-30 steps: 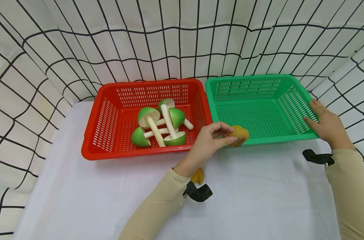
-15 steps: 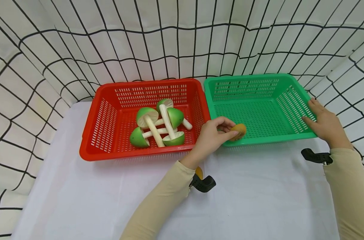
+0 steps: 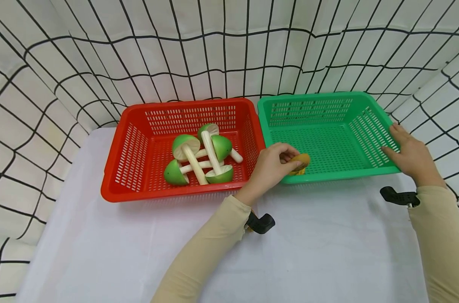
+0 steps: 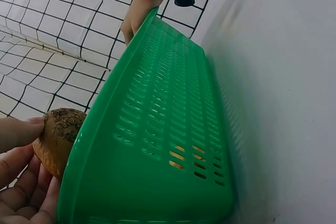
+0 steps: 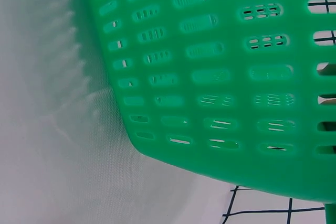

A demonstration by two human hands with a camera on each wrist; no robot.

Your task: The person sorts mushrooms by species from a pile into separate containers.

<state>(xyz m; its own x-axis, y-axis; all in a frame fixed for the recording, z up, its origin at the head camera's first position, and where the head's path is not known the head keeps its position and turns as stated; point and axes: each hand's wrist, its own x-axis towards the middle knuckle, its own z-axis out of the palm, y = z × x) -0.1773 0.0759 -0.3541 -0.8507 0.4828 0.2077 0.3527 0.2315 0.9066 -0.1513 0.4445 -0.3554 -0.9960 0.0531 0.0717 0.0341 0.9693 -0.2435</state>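
At the green basket's point(image 3: 327, 173) front left corner, my left hand point(image 3: 271, 166) pinches a small brown bread roll point(image 3: 302, 160) between thumb and fingers. The left wrist view shows dark flecks on top of the roll point(image 4: 60, 135), held just behind the basket rim. Something yellow point(image 3: 299, 171) shows right under the roll; its shape is partly hidden. My right hand point(image 3: 415, 155) rests on the basket's right rim with the fingers extended and the thumb over the inner edge. In the right wrist view, only the basket's slotted side point(image 5: 210, 77) fills most of the picture.
A red basket point(image 3: 138, 195) stands against the green one on the left. Several green-capped mushrooms point(image 3: 219, 174) with white stems lie in it. A sliver of a yellow thing point(image 3: 249, 229) shows under my left wrist. Black-gridded white cloth point(image 3: 237, 54) rises behind and at both sides.
My left hand has moved slightly right and up with the roll, which has tipped and shows yellow below it. The wrist now covers most of the yellow thing on the table. The right hand stays put.
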